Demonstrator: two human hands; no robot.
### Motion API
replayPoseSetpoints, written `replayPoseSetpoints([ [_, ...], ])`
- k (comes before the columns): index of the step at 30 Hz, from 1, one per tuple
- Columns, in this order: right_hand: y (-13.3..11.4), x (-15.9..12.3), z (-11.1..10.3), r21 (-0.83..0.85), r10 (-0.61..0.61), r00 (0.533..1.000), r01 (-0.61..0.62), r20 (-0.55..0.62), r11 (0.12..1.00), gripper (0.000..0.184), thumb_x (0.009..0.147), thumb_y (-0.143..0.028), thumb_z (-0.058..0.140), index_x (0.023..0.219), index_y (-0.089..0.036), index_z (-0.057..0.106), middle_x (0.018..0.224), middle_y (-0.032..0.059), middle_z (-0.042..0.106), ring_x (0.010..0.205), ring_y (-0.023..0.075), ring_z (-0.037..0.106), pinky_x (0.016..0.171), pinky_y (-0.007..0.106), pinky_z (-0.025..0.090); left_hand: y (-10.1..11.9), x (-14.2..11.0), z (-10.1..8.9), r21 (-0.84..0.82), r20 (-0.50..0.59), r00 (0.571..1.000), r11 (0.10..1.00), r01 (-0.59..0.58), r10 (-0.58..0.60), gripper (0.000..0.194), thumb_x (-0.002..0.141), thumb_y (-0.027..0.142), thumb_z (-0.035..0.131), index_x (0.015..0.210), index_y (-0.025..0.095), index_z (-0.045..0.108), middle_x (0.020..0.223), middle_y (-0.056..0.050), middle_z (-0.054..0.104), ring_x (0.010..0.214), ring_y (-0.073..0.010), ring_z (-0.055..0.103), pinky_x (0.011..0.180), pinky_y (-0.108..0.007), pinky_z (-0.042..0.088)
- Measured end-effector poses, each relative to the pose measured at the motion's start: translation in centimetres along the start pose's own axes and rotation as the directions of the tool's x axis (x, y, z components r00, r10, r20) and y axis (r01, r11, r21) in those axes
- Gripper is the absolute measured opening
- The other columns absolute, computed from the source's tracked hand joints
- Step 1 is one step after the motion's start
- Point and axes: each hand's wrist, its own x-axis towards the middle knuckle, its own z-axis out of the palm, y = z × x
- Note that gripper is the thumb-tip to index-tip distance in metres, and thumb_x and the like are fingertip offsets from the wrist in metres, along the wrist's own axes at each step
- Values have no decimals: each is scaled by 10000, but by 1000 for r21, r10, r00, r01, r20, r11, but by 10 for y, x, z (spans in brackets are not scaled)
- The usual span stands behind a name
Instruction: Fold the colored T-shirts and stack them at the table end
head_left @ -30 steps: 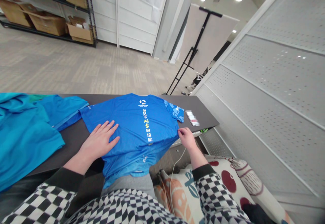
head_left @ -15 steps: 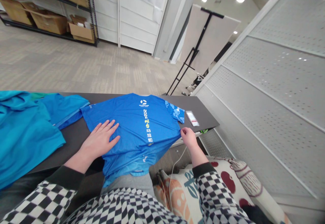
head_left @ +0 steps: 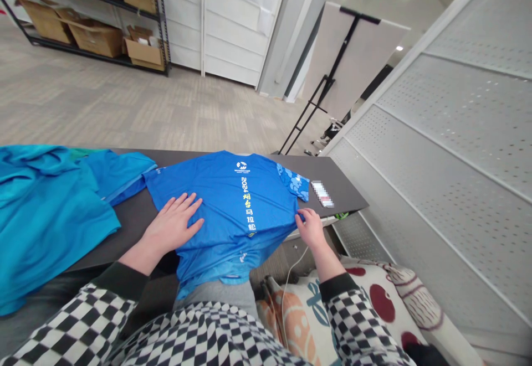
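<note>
A blue T-shirt [head_left: 220, 200] with white and yellow lettering lies spread over the dark table, its lower part hanging over the front edge towards my lap. My left hand [head_left: 177, 223] rests flat on the shirt's left side, fingers stretched out. At the shirt's right side edge, below the patterned sleeve [head_left: 293, 181], my right hand [head_left: 311, 227] pinches the fabric between thumb and fingers. The lower hem is crumpled near my body.
More blue and teal clothing [head_left: 54, 205] is heaped on the table's left. A white, partly blurred item [head_left: 322, 194] lies on the tabletop [head_left: 347, 189] at right. A patterned cushion [head_left: 316, 305], a white cable [head_left: 286, 283] and a perforated partition [head_left: 436, 150] are to the right.
The view has shifted slightly, so everything appears a little further right. My right hand's fingers have loosened slightly at the shirt's edge; my left hand stays flat on the shirt.
</note>
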Motion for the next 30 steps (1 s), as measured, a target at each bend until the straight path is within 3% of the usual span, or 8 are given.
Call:
replayPoseSetpoints([
  [5, -14, 29, -6, -157, 131, 991, -125, 31, 980, 294, 1021, -322, 616, 1193, -229, 835, 1360, 144, 741, 1203, 333, 680, 1040, 455, 531, 3, 10, -15, -30, 83, 995, 998, 51, -49, 741, 1035, 595, 548, 1692, 251, 557, 1816, -84, 420, 1690, -365, 362, 1373, -554, 260],
  [8, -30, 61, -10, -162, 87, 996, -83, 22, 983, 362, 1076, -359, 543, 1302, -230, 794, 1403, 139, 733, 1277, 335, 673, 1079, 461, 532, 10, 27, -33, -17, 92, 989, 993, 118, -116, 596, 999, 544, 593, 1519, 285, 725, 1674, -87, 616, 1540, -383, 539, 1272, -553, 391],
  [12, -52, 109, 0, -166, -6, 999, 15, 54, 986, 481, 1108, -424, 497, 1482, -207, 705, 1545, 164, 676, 1429, 352, 608, 1203, 504, 485, 16, 63, -49, 0, -19, 982, 982, 187, -187, 482, 1050, 474, 496, 1360, 257, 795, 1462, -113, 747, 1358, -358, 652, 1163, -517, 472],
  [15, -60, 141, 16, -212, -14, 989, 46, 150, 976, 628, 1120, -540, 480, 1640, -203, 584, 1717, 169, 537, 1589, 373, 471, 1306, 559, 386, 6, 89, -47, 5, -54, 979, 980, 199, -199, 565, 1083, 458, 442, 1525, 218, 699, 1618, -132, 650, 1486, -340, 581, 1243, -497, 420],
  [18, -58, 162, 37, -257, 32, 958, 45, 286, 965, 766, 1125, -654, 417, 1760, -226, 431, 1846, 140, 342, 1703, 392, 296, 1369, 621, 261, -15, 105, -33, 22, 33, 973, 973, 228, -228, 729, 1102, 565, 416, 1731, 203, 484, 1819, -153, 405, 1682, -383, 358, 1352, -577, 267],
  [21, -48, 174, 55, -294, 92, 907, 36, 411, 955, 854, 1118, -746, 333, 1824, -270, 275, 1899, 108, 190, 1746, 395, 172, 1383, 668, 172, -33, 111, -17, 34, 108, 961, 967, 254, -256, 851, 1090, 708, 377, 1798, 236, 355, 1884, -141, 226, 1743, -423, 192, 1373, -652, 167],
  [24, -37, 185, 66, -308, 101, 889, 47, 446, 950, 897, 1108, -799, 253, 1843, -289, 184, 1913, 90, 117, 1758, 384, 122, 1388, 667, 141, -40, 116, -9, 39, 109, 959, 965, 260, -263, 878, 1088, 745, 337, 1811, 248, 312, 1894, -130, 181, 1753, -421, 152, 1379, -666, 122],
  [30, -28, 211, 71, -316, 108, 877, 52, 468, 947, 936, 1088, -832, 225, 1846, -287, 158, 1916, 86, 80, 1761, 381, 105, 1392, 668, 120, -42, 134, -11, 35, 121, 955, 963, 268, -270, 880, 1090, 743, 332, 1813, 244, 305, 1893, -137, 181, 1752, -425, 155, 1377, -680, 123],
])
